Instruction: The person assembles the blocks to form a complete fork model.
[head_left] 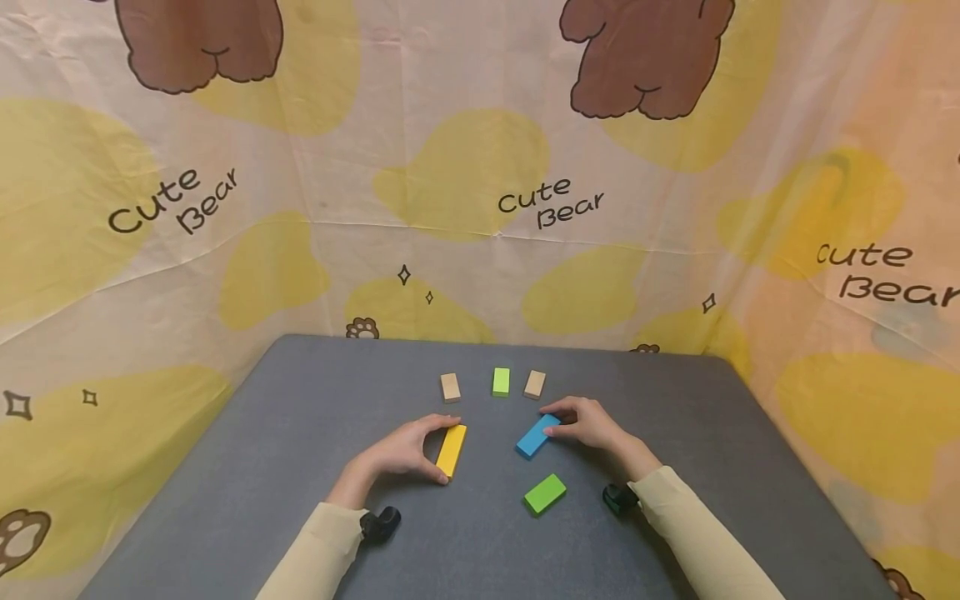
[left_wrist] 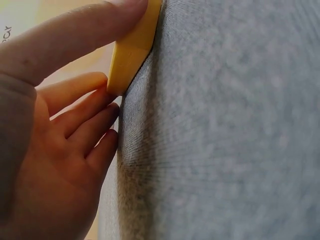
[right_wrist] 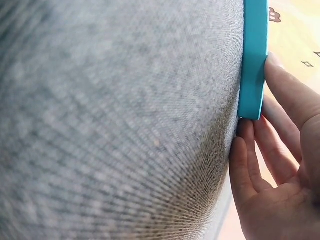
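Yellow here: the yellow block (head_left: 452, 450) is gripped by the left hand (head_left: 405, 448), thumb set at its near end, fingertips at its far end. And over to the right, the blue block (head_left: 536, 437) is held at its far right end between thumb and fingers of the right hand (head_left: 592, 423); it is angled, its other end pointed near and left. Both blocks are seen down at the grey worktop (head_left: 262, 467), well apart. Just to the near side of the blue one, a green block (head_left: 545, 494) is laid at a slant. Farther off, a loose row is formed: a left tan block (head_left: 449, 387), a light green block (head_left: 501, 382), then a right tan block (head_left: 534, 384), these last two set near each other. Beyond the far edge, the scene is backed by a printed cloth (head_left: 450, 167), marked with "Cute Bear" lettering and yellow patches.
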